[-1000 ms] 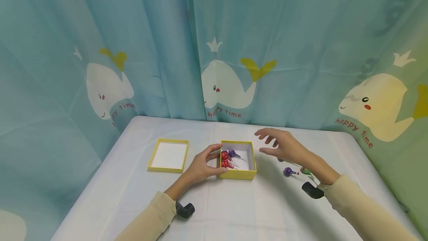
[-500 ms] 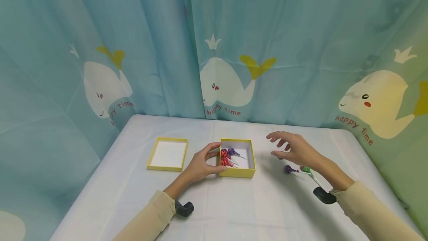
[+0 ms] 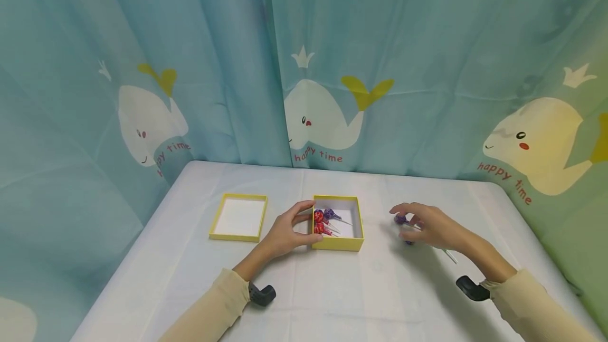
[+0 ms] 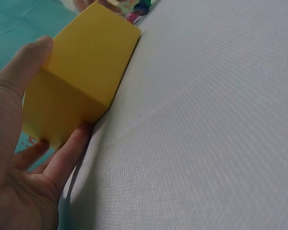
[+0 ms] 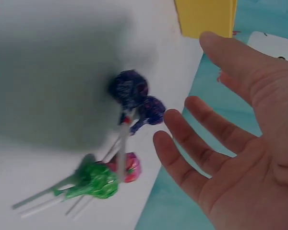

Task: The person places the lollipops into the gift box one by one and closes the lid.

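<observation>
My left hand (image 3: 286, 231) grips a yellow box (image 3: 338, 244) by its left end. In the left wrist view the thumb lies at one edge of the box (image 4: 93, 52), with fingers against another side. Inside are several lollipops, red ones (image 3: 319, 217) and a purple one (image 3: 331, 214). My right hand (image 3: 434, 228) hovers with parted, bent fingers over more lollipops on the table. Seen from the right wrist, these are two purple lollipops (image 5: 129, 88), a green lollipop (image 5: 98, 179) and a pink one (image 5: 132, 166), all apart from the fingers. From the head, the hand partly hides them.
A yellow-rimmed box lid (image 3: 239, 217) lies white inside up, left of the box. White cloth covers the table (image 3: 285, 305). A blue-green curtain (image 3: 228, 67) with whale prints hangs directly behind the table and at its sides.
My right hand has moved right and down, away from the box and over the loose lollipops. The left hand keeps its hold on the box.
</observation>
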Available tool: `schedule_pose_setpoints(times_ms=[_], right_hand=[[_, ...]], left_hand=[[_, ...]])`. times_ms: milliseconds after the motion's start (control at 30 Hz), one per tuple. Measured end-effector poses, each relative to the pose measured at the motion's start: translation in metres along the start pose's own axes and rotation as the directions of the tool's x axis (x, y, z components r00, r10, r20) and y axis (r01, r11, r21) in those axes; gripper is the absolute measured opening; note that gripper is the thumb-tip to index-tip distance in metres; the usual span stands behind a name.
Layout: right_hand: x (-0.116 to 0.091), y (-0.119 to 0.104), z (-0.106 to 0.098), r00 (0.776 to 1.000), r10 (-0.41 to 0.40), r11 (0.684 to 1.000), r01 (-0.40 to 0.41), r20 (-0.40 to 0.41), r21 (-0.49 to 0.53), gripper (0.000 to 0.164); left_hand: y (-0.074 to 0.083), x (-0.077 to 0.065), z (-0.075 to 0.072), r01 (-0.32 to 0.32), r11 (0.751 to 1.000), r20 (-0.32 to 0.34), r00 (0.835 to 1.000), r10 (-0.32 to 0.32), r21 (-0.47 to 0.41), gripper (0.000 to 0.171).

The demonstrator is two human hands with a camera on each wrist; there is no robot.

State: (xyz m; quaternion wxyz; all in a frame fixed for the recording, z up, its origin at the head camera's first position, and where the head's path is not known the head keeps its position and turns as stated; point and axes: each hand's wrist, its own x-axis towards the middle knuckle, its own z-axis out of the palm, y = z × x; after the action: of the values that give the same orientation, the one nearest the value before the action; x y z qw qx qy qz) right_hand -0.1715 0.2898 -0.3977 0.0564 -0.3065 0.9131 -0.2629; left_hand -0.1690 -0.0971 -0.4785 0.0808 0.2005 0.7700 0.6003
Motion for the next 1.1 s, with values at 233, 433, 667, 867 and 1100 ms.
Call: schedule_pose_setpoints(times_ms=[233,433,667,867,1100], right_hand=[[-0.009,0.012,0.007,1.0,-0.007,0.999,0.008,0.023,-0.049,0.047],[-0.011,0.015,0.012,0.995,0.058,0.997,-0.054,0.077,-0.059,0.046],[-0.016,0.016,0.016,0.991,0.109,0.992,-0.104,0.073,-0.069,0.038],[-0.017,0.016,0.019,0.99,0.133,0.987,-0.127,0.053,-0.094,0.03],[-0.016,0.017,0.021,0.99,0.139,0.985,-0.135,0.031,-0.107,0.024]], left_hand=[[0.001,0.0,-0.001,0.001,1.0,0.002,1.0,-0.001,-0.007,0.086],[0.002,0.001,0.0,0.009,1.0,-0.002,1.0,-0.009,-0.002,0.086],[0.0,0.001,0.0,0.011,1.0,0.002,1.0,-0.011,-0.002,0.086],[0.0,0.0,0.0,0.012,1.0,0.006,1.0,-0.012,0.002,0.087],[0.001,0.0,-0.001,0.012,1.0,0.005,1.0,-0.012,-0.006,0.087]])
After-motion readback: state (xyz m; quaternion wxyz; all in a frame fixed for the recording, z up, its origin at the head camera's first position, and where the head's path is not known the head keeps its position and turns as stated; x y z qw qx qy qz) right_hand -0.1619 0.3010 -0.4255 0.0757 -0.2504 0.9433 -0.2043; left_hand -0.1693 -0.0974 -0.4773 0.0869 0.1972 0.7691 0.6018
